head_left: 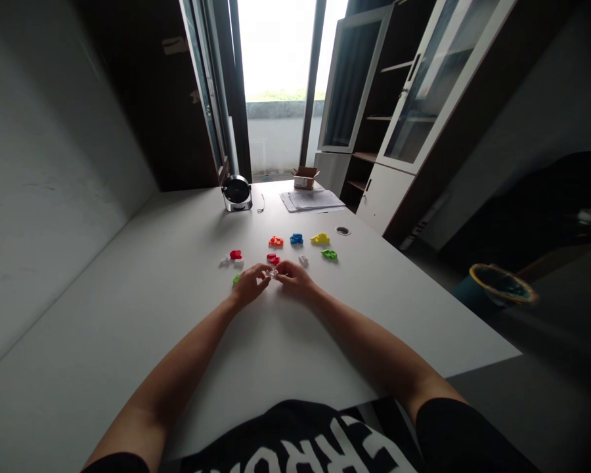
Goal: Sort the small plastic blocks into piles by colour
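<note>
My left hand (251,284) and my right hand (294,276) meet over the middle of the table, their fingertips pinching a small white plastic piece (272,273) between them. Its exact shape is too small to make out. Just beyond the fingers lies a red plastic piece (273,259). A green piece (236,280) is partly hidden behind my left hand. To the left are another red piece (235,254) and white pieces (239,263). Right of my right hand lies a white piece (303,260).
Farther back sit orange (276,242), blue (296,239), yellow (320,238) and green (329,254) plastic pieces. A round black device (237,190) on a stand, papers (312,200) and an open cardboard box (305,177) are at the far end. A cable hole (343,231) is near the right edge.
</note>
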`<action>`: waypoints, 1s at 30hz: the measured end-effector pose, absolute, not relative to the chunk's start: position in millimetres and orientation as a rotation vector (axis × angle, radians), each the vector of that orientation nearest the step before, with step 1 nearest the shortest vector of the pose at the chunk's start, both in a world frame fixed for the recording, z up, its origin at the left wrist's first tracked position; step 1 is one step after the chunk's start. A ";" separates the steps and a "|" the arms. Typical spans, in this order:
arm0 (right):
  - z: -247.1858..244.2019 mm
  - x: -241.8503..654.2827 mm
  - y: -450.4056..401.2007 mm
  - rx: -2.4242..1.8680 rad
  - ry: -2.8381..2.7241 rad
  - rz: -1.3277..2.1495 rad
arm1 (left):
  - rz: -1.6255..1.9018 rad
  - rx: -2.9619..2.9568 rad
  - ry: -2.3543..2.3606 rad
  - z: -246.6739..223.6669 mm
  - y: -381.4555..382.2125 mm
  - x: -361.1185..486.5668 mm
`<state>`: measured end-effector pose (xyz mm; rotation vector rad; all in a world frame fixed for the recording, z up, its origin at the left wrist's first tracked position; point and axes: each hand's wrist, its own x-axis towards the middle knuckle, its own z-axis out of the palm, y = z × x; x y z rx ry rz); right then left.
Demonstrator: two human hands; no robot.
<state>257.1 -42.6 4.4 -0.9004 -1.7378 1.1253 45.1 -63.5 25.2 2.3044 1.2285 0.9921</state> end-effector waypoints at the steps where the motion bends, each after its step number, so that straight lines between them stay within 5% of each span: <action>1: 4.9 257.1 -42.9 -0.905 -1.740 1.103 | 0.991 2.299 1.228 25.7 -64.0 45.4; 30: 4.6 256.2 -47.2 -0.970 -1.832 0.893 | 1.036 2.329 1.264 27.8 -64.0 45.8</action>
